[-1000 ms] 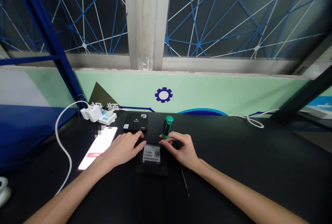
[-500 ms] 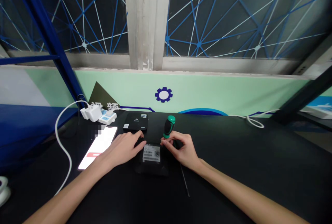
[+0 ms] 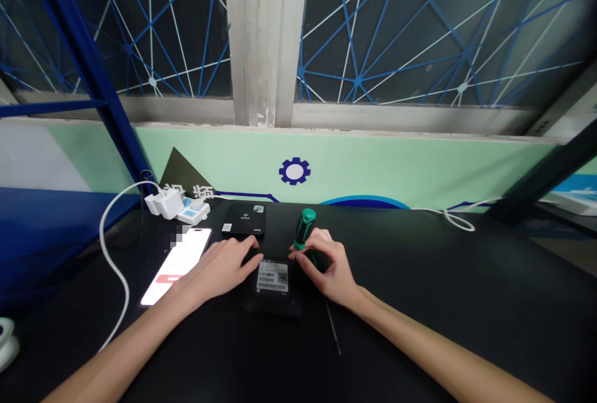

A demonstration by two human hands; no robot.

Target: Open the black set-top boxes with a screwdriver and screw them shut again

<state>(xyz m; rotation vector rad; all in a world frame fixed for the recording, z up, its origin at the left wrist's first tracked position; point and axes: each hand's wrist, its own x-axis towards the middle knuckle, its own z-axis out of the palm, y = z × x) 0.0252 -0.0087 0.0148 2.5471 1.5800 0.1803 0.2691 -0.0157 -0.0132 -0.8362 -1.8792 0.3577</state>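
Label side up, a black box [image 3: 272, 277] with a white barcode sticker lies in front of me; its dark edges blend into the table. My left hand [image 3: 229, 261] holds its far left corner, thumb on top near the sticker and fingers bent along the side. In my right hand [image 3: 326, 264], thumb and fingertips pinch a screwdriver [image 3: 305, 227] with a green and black handle. It stands nearly upright at the box's far right corner, its tip hidden by the fingers. Under that hand lies a second tool with a thin metal shaft [image 3: 333, 327], its handle mostly covered.
Behind the left hand lies another flat black box [image 3: 244, 218]. A lit phone [image 3: 180, 263] is beside my left forearm. A white power strip [image 3: 193, 209] with a plugged-in adapter [image 3: 165, 203] and a looping white cable [image 3: 113, 260] stand left. Another cable [image 3: 457, 221] lies by the wall.
The screwdriver handle has turned about its own axis, showing different stripes, and my right fingers have shifted slightly around it. My left hand and the box have stayed put.
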